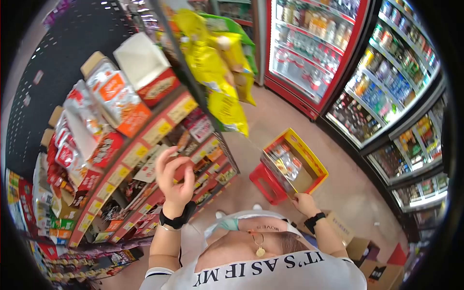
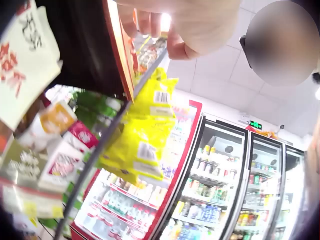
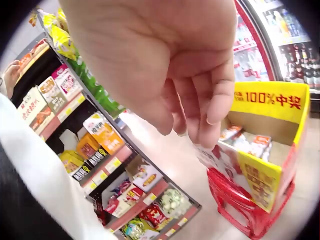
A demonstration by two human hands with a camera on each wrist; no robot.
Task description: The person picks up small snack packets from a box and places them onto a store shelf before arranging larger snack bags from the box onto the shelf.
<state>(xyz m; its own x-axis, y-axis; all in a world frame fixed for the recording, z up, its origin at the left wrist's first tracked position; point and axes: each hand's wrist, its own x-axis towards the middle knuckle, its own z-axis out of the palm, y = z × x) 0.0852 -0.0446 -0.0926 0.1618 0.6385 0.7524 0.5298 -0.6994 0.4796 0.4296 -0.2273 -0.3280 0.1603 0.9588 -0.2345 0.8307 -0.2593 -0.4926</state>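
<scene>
My left hand (image 1: 175,176) is raised beside the snack shelf, its fingers loosely bent with nothing in them. In the left wrist view its fingers (image 2: 142,22) overlap the shelf's edge. My right hand (image 1: 305,204) hangs at the near corner of a yellow-rimmed cardboard box (image 1: 316,164). The right wrist view shows its fingers (image 3: 218,107) loosely curled, overlapping the box's front wall, with nothing seen between them. Several silver and orange packets (image 1: 293,166) lie inside the box, which stands on a red plastic stool (image 1: 265,186).
The shelf rack (image 1: 159,128) at left carries snack boxes and price tags. Yellow snack bags (image 1: 208,63) hang at its end. Drink fridges (image 1: 309,43) line the far and right sides. Cardboard cartons (image 1: 382,273) sit on the floor at lower right.
</scene>
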